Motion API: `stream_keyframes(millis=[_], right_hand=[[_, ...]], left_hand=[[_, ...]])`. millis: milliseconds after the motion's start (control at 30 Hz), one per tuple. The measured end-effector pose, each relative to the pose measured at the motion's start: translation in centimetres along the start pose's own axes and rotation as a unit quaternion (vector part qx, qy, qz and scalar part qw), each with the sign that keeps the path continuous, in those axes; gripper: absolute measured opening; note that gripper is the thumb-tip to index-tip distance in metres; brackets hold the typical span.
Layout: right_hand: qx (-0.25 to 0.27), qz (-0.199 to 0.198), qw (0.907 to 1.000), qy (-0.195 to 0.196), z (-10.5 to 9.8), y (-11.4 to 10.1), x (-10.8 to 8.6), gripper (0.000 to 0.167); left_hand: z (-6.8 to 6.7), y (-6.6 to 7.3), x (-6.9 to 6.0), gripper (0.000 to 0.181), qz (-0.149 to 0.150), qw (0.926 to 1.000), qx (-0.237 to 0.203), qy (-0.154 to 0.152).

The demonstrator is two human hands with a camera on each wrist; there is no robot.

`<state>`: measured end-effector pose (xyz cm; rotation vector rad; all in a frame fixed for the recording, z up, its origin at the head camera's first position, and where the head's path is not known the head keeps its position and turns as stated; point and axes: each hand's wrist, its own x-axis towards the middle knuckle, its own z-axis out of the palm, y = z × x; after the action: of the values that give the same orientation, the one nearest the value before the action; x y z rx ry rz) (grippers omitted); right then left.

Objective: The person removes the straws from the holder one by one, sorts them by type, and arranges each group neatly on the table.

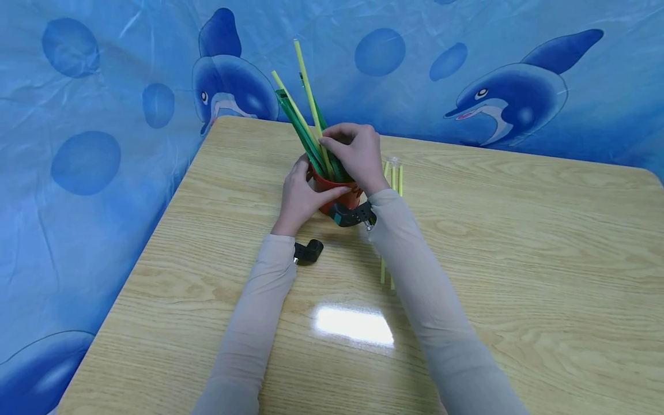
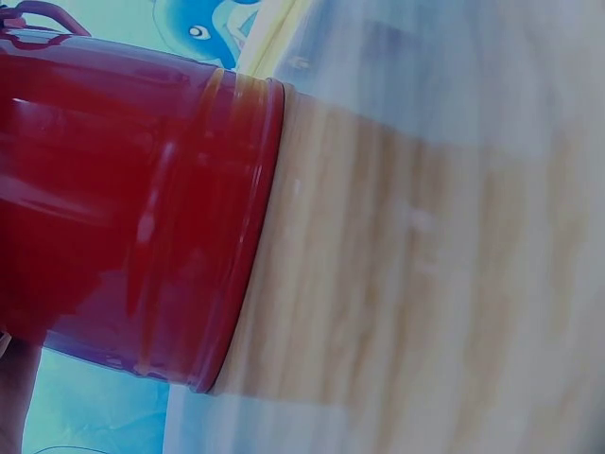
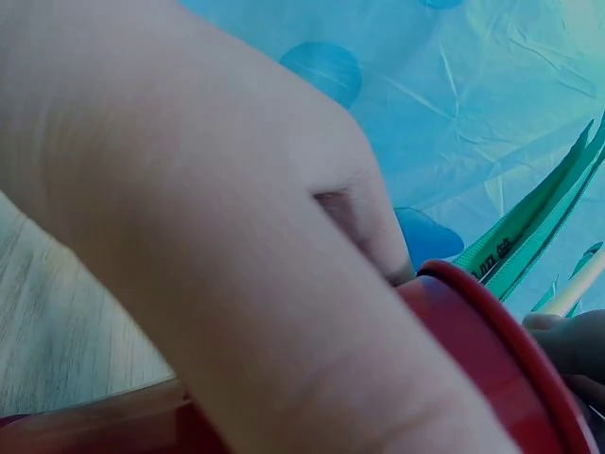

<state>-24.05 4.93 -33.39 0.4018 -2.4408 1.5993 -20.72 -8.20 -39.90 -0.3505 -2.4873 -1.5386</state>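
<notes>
A red bucket (image 1: 354, 200) stands upright on the wooden table, with long green strips (image 1: 300, 128) and two yellow sticks leaning out of it to the left. My left hand (image 1: 301, 196) grips the bucket at its left side, its thumb along the front rim. Between thumb and fingers, my right hand (image 1: 358, 153) pinches one yellow stick (image 1: 306, 78) above the rim; the stick's lower end is inside the bucket. In the left wrist view the bucket's red wall (image 2: 104, 199) fills the left. Dark printing shows on a green strip (image 3: 544, 232) in the right wrist view.
More thin yellow sticks (image 1: 400, 180) lie on the table, partly hidden under my right forearm, with some clear plastic by their far ends. A blue dolphin-print sheet (image 1: 332, 63) hangs behind the table (image 1: 519, 259). Both wrists wear black camera mounts.
</notes>
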Motion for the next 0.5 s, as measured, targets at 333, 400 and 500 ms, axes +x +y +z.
stream_keyframes(millis=[333, 400, 500], right_hand=[[0.079, -0.007, 0.9968, -0.001, -0.41, 0.12, -0.26, 0.017], [0.087, -0.009, 0.9961, -0.001, -0.48, 0.03, -0.33, 0.017], [0.095, -0.012, 0.9954, 0.006, -0.54, -0.27, -0.52, 0.018]], left_hand=[[0.03, -0.08, -0.03, 0.082, 0.009, 0.9999, -0.003, 0.006], [0.07, -0.12, -0.01, 0.082, 0.011, 0.9999, -0.005, 0.007], [0.07, -0.14, -0.01, 0.082, 0.01, 0.9999, -0.004, 0.007]])
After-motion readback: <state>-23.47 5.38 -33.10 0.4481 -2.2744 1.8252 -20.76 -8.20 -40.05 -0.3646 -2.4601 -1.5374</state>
